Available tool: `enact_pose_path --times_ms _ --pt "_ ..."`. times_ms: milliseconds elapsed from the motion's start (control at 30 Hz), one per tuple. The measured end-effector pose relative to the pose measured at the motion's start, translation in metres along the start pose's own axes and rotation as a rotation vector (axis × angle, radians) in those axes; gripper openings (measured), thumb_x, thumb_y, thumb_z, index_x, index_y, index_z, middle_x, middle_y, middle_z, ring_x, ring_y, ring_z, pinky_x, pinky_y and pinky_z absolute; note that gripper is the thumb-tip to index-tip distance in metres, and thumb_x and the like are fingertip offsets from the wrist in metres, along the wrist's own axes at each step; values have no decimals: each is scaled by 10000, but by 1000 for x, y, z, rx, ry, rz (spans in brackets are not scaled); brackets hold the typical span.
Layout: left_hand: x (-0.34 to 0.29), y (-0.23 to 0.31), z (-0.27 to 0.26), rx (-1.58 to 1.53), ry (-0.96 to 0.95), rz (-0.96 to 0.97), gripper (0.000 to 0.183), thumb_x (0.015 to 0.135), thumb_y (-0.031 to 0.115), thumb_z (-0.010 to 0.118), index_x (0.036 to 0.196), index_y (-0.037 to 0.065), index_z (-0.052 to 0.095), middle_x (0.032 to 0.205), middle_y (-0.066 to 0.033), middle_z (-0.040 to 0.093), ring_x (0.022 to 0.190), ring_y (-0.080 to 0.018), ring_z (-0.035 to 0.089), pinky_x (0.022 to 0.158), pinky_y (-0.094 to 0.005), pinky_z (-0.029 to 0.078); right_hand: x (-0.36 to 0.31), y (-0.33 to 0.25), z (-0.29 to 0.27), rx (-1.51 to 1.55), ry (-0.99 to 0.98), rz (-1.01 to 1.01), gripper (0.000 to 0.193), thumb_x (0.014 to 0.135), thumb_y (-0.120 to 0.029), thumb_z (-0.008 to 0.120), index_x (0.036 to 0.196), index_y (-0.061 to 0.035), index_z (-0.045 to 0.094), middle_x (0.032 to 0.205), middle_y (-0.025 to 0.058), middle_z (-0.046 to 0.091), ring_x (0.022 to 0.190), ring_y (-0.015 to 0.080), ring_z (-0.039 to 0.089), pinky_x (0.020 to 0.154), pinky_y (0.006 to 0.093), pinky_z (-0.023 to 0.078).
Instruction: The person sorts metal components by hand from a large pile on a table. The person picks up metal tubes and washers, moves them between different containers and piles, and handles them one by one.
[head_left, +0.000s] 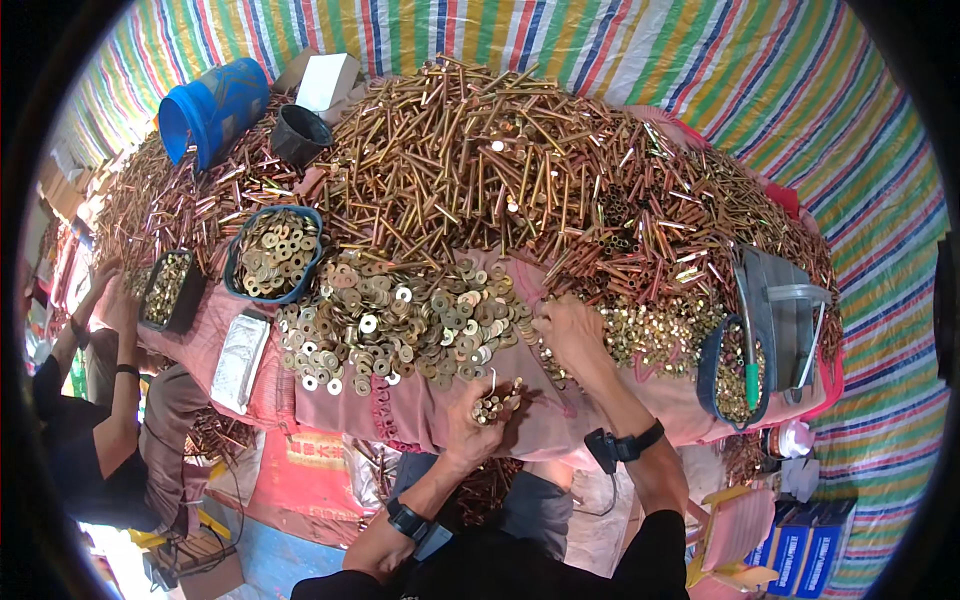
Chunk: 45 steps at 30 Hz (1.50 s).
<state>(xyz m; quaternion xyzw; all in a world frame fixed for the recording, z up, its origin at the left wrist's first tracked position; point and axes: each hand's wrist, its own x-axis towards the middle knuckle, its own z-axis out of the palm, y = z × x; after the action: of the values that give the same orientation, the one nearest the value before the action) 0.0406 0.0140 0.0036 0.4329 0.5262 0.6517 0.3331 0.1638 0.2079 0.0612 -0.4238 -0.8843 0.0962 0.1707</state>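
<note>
My left hand (470,425) is closed around a bundle of brass-coloured bolts (492,408), their ends pointing up. My right hand (574,334) reaches down where a heap of flat washers (420,325) meets a heap of small brass-coloured nuts (655,335). Its fingers are curled together, and whatever they pinch is hidden. Right behind it lies a large pile of long bolts and metal sleeves (470,160). All of this rests on a pinkish cloth (340,405).
On the left stand a washer-filled blue tub (232,262), a dark nut box (168,325), a silver packet (240,360), a blue bucket (212,112) and a black cup (300,136). On the right are a nut tub (708,375) and grey scoop (765,290). Another person's hands (112,300) work at far left.
</note>
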Motion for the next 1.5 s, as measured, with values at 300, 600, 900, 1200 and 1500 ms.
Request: enact_pose_path --times_ms 300,600,900,1200,1500 --pt "-2 -13 0 -99 -4 -13 334 978 12 742 1298 0 646 1093 -40 722 968 -116 684 865 -266 561 3 -4 -14 429 -158 -7 201 938 -130 718 974 68 721 786 195 719 687 328 707 634 412 560" --pt "-2 -16 -1 -24 -32 18 304 966 -14 727 1264 -2 666 1094 -53 718 983 -121 673 862 -264 550 -64 -38 -40 830 -186 -86 221 971 -61 734 1167 40 736 1040 85 747 866 126 695 755 256 583" --pt "-4 -15 -2 -8 -48 31 314 935 -57 709 1243 -8 670 1155 -65 716 1064 -150 677 917 -279 545 -80 -47 -26 846 14 -179 167 917 31 725 1080 11 750 1108 126 744 979 164 716 840 289 576" --pt "-3 -19 -6 -152 -86 -13 294 931 -68 702 1214 8 679 1141 -48 706 1047 -129 660 922 -281 535 -80 -60 -38 719 -6 -91 164 873 -34 804 1004 -10 708 936 99 683 832 191 718 729 318 581" --pt "-5 -19 -1 -105 -34 -44 270 912 -48 707 1171 26 690 1082 -59 693 985 -133 657 852 -276 530 -83 -62 -31 700 -50 -3 258 892 -161 850 1033 3 711 960 125 699 745 180 690 673 351 564"
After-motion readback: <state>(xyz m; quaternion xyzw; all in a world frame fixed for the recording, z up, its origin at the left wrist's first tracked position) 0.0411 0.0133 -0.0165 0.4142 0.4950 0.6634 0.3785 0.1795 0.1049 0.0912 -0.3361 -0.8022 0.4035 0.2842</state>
